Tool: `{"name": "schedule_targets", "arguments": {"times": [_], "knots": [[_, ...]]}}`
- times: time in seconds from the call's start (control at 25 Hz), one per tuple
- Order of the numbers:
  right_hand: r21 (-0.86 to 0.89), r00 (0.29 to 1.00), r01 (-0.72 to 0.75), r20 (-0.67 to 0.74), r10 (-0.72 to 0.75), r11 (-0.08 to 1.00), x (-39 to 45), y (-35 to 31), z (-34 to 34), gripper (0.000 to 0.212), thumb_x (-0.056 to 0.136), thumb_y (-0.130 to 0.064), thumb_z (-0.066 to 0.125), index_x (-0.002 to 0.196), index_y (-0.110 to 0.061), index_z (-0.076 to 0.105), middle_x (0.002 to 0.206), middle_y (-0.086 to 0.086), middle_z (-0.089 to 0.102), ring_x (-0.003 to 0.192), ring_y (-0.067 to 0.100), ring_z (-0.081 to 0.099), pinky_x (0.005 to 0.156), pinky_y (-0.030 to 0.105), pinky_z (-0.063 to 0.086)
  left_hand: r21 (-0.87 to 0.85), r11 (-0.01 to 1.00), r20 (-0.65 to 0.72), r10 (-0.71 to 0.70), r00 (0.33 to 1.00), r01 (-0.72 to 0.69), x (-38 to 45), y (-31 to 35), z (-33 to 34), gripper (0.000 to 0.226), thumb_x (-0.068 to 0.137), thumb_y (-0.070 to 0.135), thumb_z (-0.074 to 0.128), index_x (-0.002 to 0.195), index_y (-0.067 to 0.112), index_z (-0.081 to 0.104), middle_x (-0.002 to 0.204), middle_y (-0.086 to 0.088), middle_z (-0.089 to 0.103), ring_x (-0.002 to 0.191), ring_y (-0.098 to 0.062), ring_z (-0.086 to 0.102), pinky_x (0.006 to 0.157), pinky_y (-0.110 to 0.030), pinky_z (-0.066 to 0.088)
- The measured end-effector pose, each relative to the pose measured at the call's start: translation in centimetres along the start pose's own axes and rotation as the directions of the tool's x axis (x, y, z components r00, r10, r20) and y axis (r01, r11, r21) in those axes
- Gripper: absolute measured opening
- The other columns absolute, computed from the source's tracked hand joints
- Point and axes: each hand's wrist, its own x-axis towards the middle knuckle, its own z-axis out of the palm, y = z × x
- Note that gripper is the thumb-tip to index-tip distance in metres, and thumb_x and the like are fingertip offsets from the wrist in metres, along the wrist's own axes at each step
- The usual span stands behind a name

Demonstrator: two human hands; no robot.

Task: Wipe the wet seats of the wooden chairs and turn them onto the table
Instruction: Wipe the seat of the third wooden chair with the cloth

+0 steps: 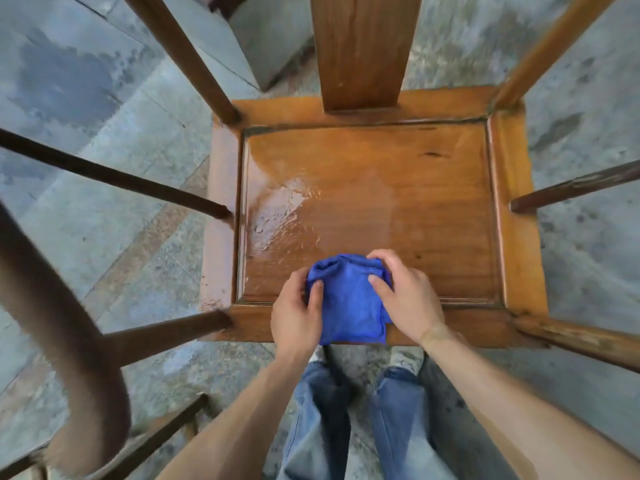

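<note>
A wooden chair stands right below me, its square seat [398, 188] shining with a film of water [287, 216] on the left half. A folded blue cloth [349, 303] lies at the seat's near edge. My left hand [296, 317] holds the cloth's left side with thumb on top. My right hand [405, 292] holds its right side, fingers curled over the far corner. The chair's back splat [363, 50] rises at the far side.
Curved wooden armrests and spindles [114, 178] ring the seat on the left and right [575, 188]. A thick curved arm rail [69, 327] sweeps close at the lower left. The stone floor [69, 81] has wet patches. My jeans-clad legs [398, 427] stand just before the chair.
</note>
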Motion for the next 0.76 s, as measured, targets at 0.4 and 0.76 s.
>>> {"name": "schedule_targets", "arguments": {"times": [0.4,0.76], "knots": [[-0.503,0.912,0.019,-0.345,-0.221,0.864,10.5,6.5,-2.2,0.048,0.092,-0.043,0.047,0.135,-0.022,0.054,0.145,0.007,0.049,0.130,0.032,0.040,0.103,0.053,0.034,0.630,0.432,0.320,0.612,0.723,-0.645,-0.5,-5.9,5.4,0.059,0.091,0.054,0.054,0.146,0.035,0.047,0.161,-0.009,0.033,0.144,-0.036,0.037,0.112,-0.059,0.033],[-0.492,0.904,0.033,-0.357,-0.236,0.870,17.7,7.0,-4.7,0.037,0.099,-0.032,0.054,0.135,-0.022,0.052,0.146,0.007,0.044,0.142,0.034,0.033,0.121,0.065,0.009,0.678,0.517,0.267,0.488,0.831,-0.522,7.7,-1.0,7.8,0.065,0.090,0.066,0.044,0.151,0.048,0.031,0.167,-0.006,0.016,0.153,-0.041,0.010,0.119,-0.066,0.014]]}}
